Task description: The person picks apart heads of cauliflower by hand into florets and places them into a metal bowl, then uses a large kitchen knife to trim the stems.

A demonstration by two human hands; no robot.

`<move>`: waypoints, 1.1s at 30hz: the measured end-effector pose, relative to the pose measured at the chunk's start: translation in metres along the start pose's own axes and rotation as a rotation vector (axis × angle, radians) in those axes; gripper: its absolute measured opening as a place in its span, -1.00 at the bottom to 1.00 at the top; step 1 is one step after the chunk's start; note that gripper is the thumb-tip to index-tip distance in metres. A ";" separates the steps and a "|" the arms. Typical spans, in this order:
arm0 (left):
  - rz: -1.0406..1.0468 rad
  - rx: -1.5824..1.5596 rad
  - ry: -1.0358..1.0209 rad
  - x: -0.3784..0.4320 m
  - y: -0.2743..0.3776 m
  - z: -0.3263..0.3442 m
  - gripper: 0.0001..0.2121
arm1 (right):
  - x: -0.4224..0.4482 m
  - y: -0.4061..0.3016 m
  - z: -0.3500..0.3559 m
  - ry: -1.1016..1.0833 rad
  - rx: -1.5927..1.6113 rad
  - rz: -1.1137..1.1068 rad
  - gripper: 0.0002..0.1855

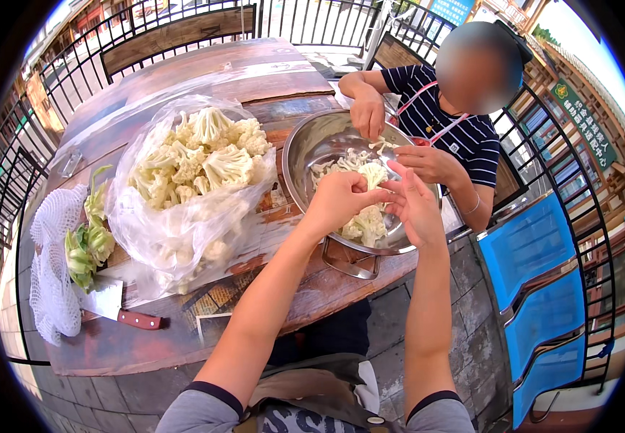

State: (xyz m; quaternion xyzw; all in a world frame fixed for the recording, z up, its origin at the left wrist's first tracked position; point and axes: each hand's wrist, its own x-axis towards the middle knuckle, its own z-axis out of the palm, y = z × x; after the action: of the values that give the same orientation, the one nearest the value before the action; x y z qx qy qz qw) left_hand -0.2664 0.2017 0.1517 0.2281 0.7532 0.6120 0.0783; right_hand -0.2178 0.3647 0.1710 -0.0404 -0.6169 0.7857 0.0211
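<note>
A large stainless steel basin (304, 140) holds cauliflower florets (366, 227) near the table's right edge. Above it, my left hand (342, 197) pinches a piece of cauliflower (373, 174) between thumb and fingers. My right hand (415, 203) is beside it with fingers spread, its fingertips close to the left hand's; whether it grips the piece too is unclear. Left of the basin, a clear plastic bag (177, 238) lies open, full of cauliflower chunks (204, 151).
A cleaver (109, 300), cauliflower leaves (82, 254) and white foam netting (55, 260) lie at the table's (144, 352) left. Across the basin, another person (447, 124) handles a floret with both hands. Blue chairs (528, 243) and a metal railing (572, 184) stand to the right.
</note>
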 end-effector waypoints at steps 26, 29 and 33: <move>0.060 -0.169 0.142 0.002 -0.016 0.007 -0.81 | 0.007 0.045 0.016 0.144 0.231 -0.152 -0.66; 0.063 -0.158 0.179 -0.003 -0.008 0.010 -0.80 | 0.008 0.048 0.016 0.193 0.245 -0.147 -0.66; -0.034 -0.257 0.166 -0.001 -0.008 0.012 -0.82 | 0.006 0.042 0.017 0.159 0.411 -0.119 -0.65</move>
State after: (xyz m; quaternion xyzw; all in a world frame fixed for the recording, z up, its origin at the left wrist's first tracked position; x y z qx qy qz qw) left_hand -0.2626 0.2106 0.1411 0.1519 0.6764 0.7186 0.0546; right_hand -0.2242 0.3389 0.1337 -0.0607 -0.4418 0.8864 0.1239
